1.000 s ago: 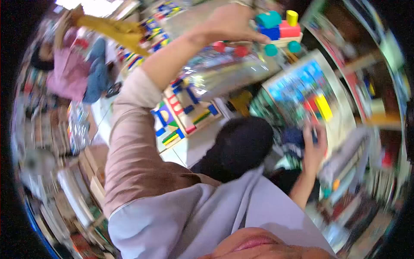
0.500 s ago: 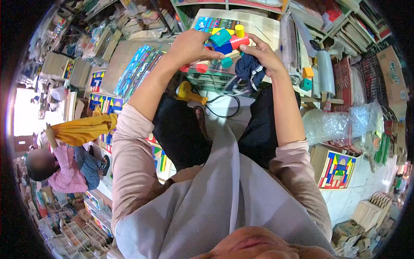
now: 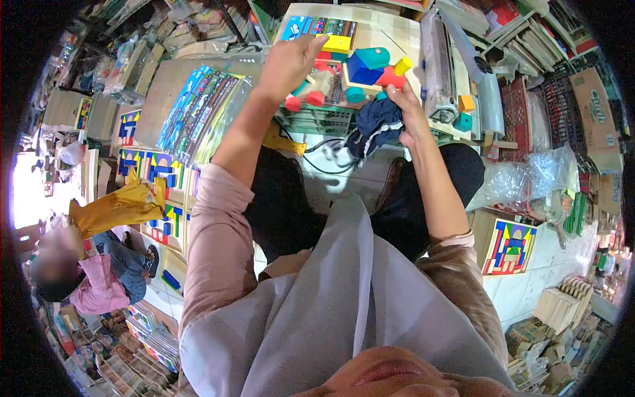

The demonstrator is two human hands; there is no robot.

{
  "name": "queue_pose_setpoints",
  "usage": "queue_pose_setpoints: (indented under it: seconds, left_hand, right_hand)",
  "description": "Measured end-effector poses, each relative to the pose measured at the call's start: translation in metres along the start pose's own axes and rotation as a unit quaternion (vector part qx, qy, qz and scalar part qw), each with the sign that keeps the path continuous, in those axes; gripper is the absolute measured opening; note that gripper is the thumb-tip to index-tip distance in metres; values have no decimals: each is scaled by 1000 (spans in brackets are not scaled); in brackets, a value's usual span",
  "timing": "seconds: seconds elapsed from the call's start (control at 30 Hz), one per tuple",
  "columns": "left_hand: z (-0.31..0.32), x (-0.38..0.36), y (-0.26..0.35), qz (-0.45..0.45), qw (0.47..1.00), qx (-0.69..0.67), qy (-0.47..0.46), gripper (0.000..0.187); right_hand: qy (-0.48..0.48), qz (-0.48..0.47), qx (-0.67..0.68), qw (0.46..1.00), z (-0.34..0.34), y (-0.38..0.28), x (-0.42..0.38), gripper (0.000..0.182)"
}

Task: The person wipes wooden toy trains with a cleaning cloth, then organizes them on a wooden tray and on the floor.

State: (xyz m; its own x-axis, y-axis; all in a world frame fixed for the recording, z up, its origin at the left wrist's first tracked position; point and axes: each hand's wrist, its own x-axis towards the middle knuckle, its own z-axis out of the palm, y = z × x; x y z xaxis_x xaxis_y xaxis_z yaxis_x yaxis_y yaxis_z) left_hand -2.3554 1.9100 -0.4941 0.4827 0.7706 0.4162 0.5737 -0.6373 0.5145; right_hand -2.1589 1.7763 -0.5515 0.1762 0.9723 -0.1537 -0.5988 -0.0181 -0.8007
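Observation:
A wooden toy train is between my hands above the worktable. Its engine [image 3: 367,68] has a blue block, a green rounded roof, a red cylinder and a yellow chimney. Behind it, the wagon [image 3: 322,83] has red wheels and carries a yellow block [image 3: 334,44]. My left hand [image 3: 291,66] is closed at the wagon's rear, its fingertips beside the yellow block. With thumb and fingers, my right hand [image 3: 411,109] grips the engine's red front. A crumpled navy cloth [image 3: 378,124] hangs against my right palm; whether the fingers hold it too is hidden.
Printed packs in plastic [image 3: 198,109] lie on the board at left. Orange and green blocks [image 3: 464,112] sit at right, near a plastic roll [image 3: 491,102]. A green crate [image 3: 317,122] stands below the train. At far left a person [image 3: 99,284] holds yellow cloth [image 3: 119,210].
My hands have moved apart, and the train is stretched out, with engine and wagon now plainly visible. The engine has shifted right. My left hand has turned with its fingers pointing upward.

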Motion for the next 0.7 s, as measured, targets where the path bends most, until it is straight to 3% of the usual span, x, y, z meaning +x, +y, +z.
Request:
queue_pose_setpoints:
  seconds: [0.17,0.3,0.33,0.43,0.47,0.5,0.57,0.6,0.63,0.67,0.7]
  left_hand:
    - [17,31,-68,-58,985,160,16,54]
    - [53,34,-110,-143,967,211,-16,51]
    - [82,38,-156,-84,966,242,-42,46]
    - [88,38,-163,-66,962,261,-39,40]
    - [51,33,-107,-122,972,202,11,38]
    - [34,32,-86,-119,972,201,10,38]
    - [16,28,-61,-37,995,76,46,45]
    - [18,18,-52,-31,996,77,43,45]
    - [24,5,-43,-144,938,-272,-159,55]
    - [27,-10,-33,-235,712,-572,-332,67]
    - [25,-27,-20,-164,713,-579,-360,71]
  right_hand:
    - [-3,-58,-15,998,4,-11,-3,50]
    - [-2,-41,-26,999,0,-3,5,49]
    - [13,-32,-31,999,8,-4,3,50]
    - [-4,-29,-83,996,-1,6,16,53]
    - [-17,-19,-94,995,5,0,11,56]
    - [-14,-21,-94,995,5,-4,10,56]
    - [-80,23,-139,987,11,-12,7,56]
    - [-113,14,-169,979,18,-19,3,56]
    - [-109,13,-166,980,24,-24,1,56]
    - [-127,38,-232,964,27,-28,-1,57]
    - [-145,63,-299,941,28,-30,-2,57]
